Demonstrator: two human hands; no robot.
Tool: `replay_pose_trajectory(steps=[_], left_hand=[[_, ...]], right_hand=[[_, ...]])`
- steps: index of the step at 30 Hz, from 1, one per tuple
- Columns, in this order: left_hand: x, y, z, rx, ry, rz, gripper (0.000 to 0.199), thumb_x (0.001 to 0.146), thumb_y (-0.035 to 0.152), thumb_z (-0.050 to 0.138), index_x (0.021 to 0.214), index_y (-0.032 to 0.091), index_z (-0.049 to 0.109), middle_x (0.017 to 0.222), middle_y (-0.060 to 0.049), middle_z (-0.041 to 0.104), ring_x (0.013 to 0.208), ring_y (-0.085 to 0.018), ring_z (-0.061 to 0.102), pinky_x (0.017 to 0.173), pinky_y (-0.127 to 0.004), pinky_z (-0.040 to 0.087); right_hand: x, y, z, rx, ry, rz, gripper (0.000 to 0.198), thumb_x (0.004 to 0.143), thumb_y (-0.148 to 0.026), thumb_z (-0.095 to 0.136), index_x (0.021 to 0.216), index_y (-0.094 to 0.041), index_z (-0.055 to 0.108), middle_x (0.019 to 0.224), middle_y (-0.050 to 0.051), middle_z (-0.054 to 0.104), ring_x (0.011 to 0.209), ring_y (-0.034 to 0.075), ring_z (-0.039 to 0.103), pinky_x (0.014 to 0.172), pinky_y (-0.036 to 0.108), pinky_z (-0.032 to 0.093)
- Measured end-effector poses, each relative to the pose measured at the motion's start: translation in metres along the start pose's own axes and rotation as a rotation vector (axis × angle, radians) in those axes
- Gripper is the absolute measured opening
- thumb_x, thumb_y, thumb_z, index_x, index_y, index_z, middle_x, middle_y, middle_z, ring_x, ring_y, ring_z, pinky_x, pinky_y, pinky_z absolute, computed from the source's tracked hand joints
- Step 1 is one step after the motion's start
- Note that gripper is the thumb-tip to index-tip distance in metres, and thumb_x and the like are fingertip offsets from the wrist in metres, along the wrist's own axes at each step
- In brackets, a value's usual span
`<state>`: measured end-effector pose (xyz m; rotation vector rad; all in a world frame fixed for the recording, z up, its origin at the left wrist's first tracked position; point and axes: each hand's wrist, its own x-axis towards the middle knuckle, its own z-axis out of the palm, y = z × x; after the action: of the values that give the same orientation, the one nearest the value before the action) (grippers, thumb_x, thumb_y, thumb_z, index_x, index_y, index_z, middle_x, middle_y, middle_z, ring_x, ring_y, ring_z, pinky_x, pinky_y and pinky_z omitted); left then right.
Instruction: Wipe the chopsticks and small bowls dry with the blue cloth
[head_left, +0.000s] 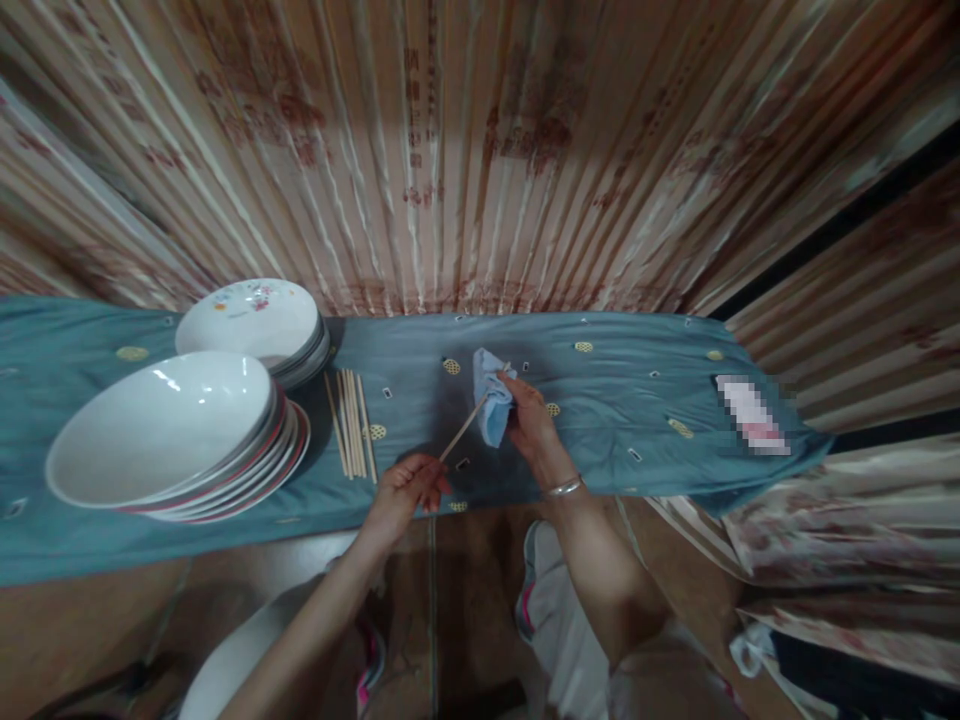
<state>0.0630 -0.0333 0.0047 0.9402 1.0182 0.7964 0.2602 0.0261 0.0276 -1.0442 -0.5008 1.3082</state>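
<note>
Your forearms (pixel 596 545) reach forward. Your left hand (pixel 407 488) pinches a chopstick (pixel 462 431); your right hand (pixel 532 418) grips blue cloth (pixel 492 418) around it.

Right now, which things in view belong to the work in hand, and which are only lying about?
In the work:
chopstick in left hand
blue cloth in right hand
other chopsticks, probably

Apparently lying about:
front bowl stack
rear bowl stack
blurred item

light-blue cloth (pixel 493 418), tan chopstick (pixel 463 429), teal tablecloth (pixel 607 420) with yellow pineapples, white bowls (pixel 165 430)
</note>
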Motion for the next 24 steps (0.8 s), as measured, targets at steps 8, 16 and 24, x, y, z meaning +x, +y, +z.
replay_pose_trajectory(steps=[8,16,24], left_hand=[[0.003,0.004,0.001,-0.100,0.044,0.029,0.049,0.067,0.063,0.078,0.073,0.016,0.065,0.051,0.003,0.060,0.037,-0.007,0.043,0.040,-0.022,0.025],[0.003,0.011,-0.001,-0.143,0.055,0.063,0.051,0.066,0.064,0.078,0.061,0.017,0.058,0.049,0.003,0.055,0.040,-0.006,0.040,0.041,-0.022,0.027],[-0.003,0.011,0.003,-0.082,0.018,-0.014,0.046,0.069,0.061,0.074,0.070,0.017,0.062,0.047,0.004,0.054,0.037,-0.006,0.038,0.040,-0.023,0.019]], right_hand=[[-0.025,0.024,0.026,0.028,-0.108,0.144,0.026,0.054,-0.037,0.090,0.067,-0.019,0.075,0.058,-0.004,0.068,0.050,0.009,0.052,0.053,0.023,0.042],[-0.044,0.044,0.035,-0.069,-0.236,0.189,0.037,0.053,-0.047,0.091,0.066,-0.017,0.075,0.056,-0.002,0.067,0.046,0.008,0.052,0.046,0.022,0.040],[-0.026,0.019,0.027,-0.004,-0.127,0.118,0.028,0.053,-0.038,0.090,0.067,-0.019,0.076,0.057,-0.004,0.069,0.049,0.008,0.054,0.051,0.022,0.043]])
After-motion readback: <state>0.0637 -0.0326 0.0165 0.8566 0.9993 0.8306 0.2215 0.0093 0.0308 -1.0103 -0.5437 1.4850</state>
